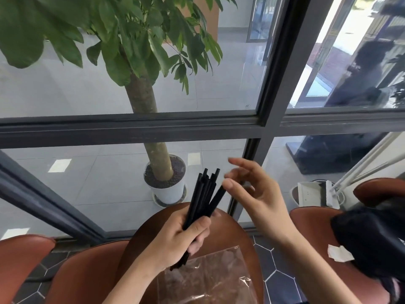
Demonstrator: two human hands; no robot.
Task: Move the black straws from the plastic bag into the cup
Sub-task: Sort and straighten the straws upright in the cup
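From the head camera, the left hand (182, 235) gripped a bundle of black straws (205, 194), its fingers (198, 242) curled tight round the lower part of the bundle. The straws stood tilted, their open tops fanning up and to the right, their bottom ends poking out below the hand. The right hand (254, 191) hovered just beside the straw tops, fingers apart and loosely bent, holding nothing; its thumb lay close to the tip of the rightmost straw, though whether it touched could not be told.

Below the hands a clear plastic bag (208, 279) lay flat on the seat of a brown chair (238, 233), the straws held above it and out of it. More brown chairs stood to either side. Behind a glass wall with a dark frame (135, 128) stood a potted tree (162, 172) in a white pot on a tiled floor. A black bag (372, 240) lay on the chair at the right.
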